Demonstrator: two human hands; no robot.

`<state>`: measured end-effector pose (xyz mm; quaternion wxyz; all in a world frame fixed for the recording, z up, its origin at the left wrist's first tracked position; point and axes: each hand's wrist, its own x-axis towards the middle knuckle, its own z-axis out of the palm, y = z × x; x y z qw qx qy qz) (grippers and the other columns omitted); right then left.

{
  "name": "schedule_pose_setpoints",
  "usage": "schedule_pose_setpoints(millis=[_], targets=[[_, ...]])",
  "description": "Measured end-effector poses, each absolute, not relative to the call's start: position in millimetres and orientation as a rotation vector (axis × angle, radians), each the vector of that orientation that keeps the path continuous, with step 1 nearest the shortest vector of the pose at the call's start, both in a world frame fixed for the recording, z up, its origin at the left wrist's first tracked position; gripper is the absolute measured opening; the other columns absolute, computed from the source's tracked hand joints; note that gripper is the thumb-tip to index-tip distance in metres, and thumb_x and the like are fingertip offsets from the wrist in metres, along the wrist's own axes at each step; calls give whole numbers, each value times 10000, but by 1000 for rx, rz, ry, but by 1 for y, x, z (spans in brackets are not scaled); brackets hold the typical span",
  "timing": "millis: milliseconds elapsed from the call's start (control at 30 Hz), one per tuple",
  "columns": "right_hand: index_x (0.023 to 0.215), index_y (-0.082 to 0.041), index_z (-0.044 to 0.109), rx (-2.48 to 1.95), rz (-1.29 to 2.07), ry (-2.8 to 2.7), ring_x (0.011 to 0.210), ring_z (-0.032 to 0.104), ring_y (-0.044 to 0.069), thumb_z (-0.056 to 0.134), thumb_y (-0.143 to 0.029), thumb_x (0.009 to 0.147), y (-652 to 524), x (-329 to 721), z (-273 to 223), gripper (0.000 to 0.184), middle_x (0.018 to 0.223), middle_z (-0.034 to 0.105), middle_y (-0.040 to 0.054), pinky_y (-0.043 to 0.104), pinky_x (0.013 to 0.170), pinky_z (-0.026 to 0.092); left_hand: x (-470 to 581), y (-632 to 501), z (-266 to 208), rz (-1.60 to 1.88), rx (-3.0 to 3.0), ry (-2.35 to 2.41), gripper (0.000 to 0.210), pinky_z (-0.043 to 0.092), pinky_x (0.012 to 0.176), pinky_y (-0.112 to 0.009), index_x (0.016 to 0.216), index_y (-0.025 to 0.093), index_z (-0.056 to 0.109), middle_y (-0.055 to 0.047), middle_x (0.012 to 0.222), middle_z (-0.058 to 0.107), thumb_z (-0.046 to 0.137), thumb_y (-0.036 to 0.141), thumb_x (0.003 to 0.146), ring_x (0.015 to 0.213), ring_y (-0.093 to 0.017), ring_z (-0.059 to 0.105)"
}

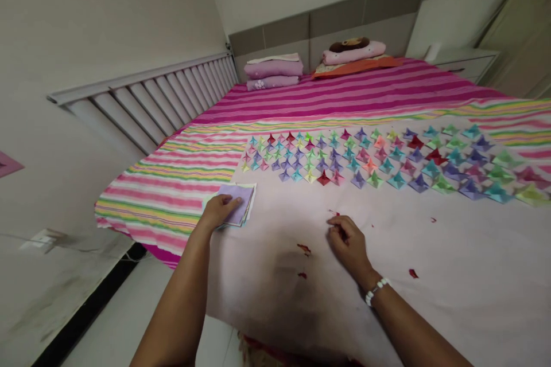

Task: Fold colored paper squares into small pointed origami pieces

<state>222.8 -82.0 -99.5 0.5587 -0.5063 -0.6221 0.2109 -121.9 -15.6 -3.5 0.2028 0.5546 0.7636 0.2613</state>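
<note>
- Left hand (217, 210): palm down over the near left part of the stack (241, 206), thumb and bent fingers touching the purple top square; I cannot tell whether they pinch it.
- The stack: directly under the left hand, its right part uncovered, at the left edge of the pale sheet (465, 252) spread on the striped bed (163, 183).
- Purple pillows (273, 71): well beyond the stack, a little to its right, piled against the headboard (340, 14).
- Red scraps (304, 249): two lie right of the stack and nearer the person, between the two hands.
- Right hand (349, 243): right of the stack and well apart from it, fingers curled in, a small scrap just by the fingertips; whether anything is between them I cannot tell. A white bracelet (376, 292) rings the wrist.
- Folded papers (396, 181): many colours, in several rows from just beyond the stack far off to its right.
- Other scraps: loose on the sheet, far right of the stack.
- Nightstand (465, 63): far beyond and right of the stack.
</note>
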Motion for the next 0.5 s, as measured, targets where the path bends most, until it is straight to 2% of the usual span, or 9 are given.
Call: schedule_pose_setpoints(millis=[133, 200, 333, 500], targets=[[844, -200, 600, -1195, 494, -1473, 582, 497, 141, 503, -160, 802, -82, 223, -100, 113, 789, 564, 26, 267, 508, 397, -111, 1, -8, 686, 1617, 2243, 498, 434, 785, -326, 958, 113, 665, -113, 949, 706, 608, 527, 688, 929, -274, 625], [847, -199, 599, -1193, 490, -1474, 585, 496, 140, 501, -155, 801, -82, 223, -101, 117, 795, 562, 27, 266, 510, 396, -104, 5, -13, 657, 1639, 2279, 556, 433, 755, -337, 929, 99, 649, -128, 928, 687, 628, 575, 643, 903, -292, 622], [850, -197, 595, -1191, 497, -1478, 579, 490, 137, 498, -151, 800, -82, 223, -100, 118, 791, 558, 27, 263, 501, 388, -98, 6, -24, 633, 1651, 2313, 710, 433, 782, -358, 969, 97, 613, -166, 1033, 634, 710, 624, 502, 982, -328, 585], [837, -199, 598, -1201, 494, -1476, 573, 486, 136, 501, -153, 791, -83, 223, -99, 117, 789, 563, 28, 261, 490, 382, -103, 5, -30, 658, 1611, 2246, 676, 431, 828, -362, 986, 117, 602, -151, 1052, 617, 717, 587, 513, 1013, -308, 566]])
